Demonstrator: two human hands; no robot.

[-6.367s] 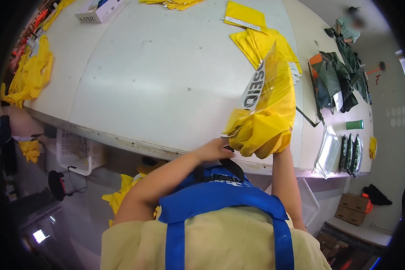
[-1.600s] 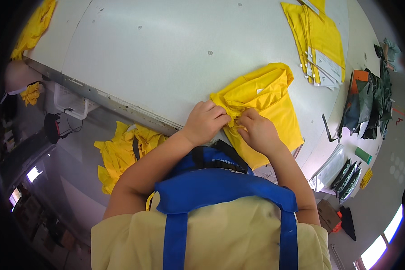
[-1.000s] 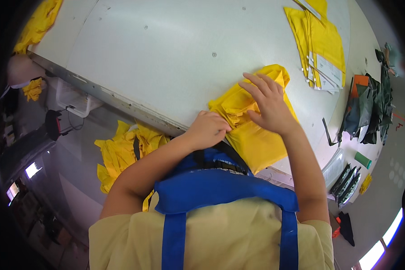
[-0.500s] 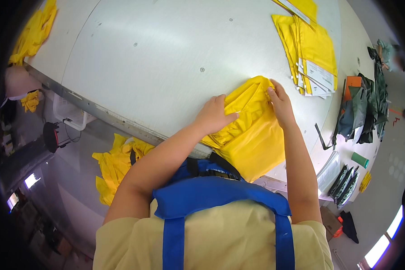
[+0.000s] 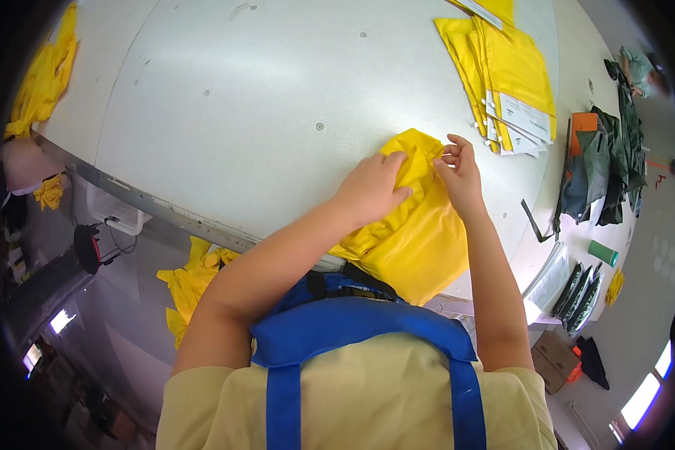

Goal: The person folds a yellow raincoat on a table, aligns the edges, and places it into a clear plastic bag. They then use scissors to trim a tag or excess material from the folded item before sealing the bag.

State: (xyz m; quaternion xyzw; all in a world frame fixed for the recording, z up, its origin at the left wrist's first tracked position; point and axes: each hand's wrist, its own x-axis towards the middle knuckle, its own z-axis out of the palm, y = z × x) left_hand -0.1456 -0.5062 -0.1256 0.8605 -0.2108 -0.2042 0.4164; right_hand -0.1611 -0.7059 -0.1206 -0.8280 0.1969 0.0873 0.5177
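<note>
Resting at the near edge of the pale grey bench [image 5: 225, 97], at about 5 o'clock in the head view, is a bright yellow garment [image 5: 416, 225] of thin, slick, slightly glossy fabric, folded into a rough rectangle with soft creases, its near part hanging over the edge. The left hand [image 5: 371, 187] lies on its upper left part, fingers curled and pressing the fabric down, a closed grip on the cloth. The right hand [image 5: 461, 176] pinches the garment's top edge between thumb and fingertips. At 1 o'clock lies a fanned stack of flat yellow packets [image 5: 506, 71] with white paper labels. At 3 o'clock sits a crumpled heap of dark green cloth [image 5: 604, 161]. Below the bench, at 8 o'clock, more loose yellow fabric [image 5: 191, 277] lies bunched.
</note>
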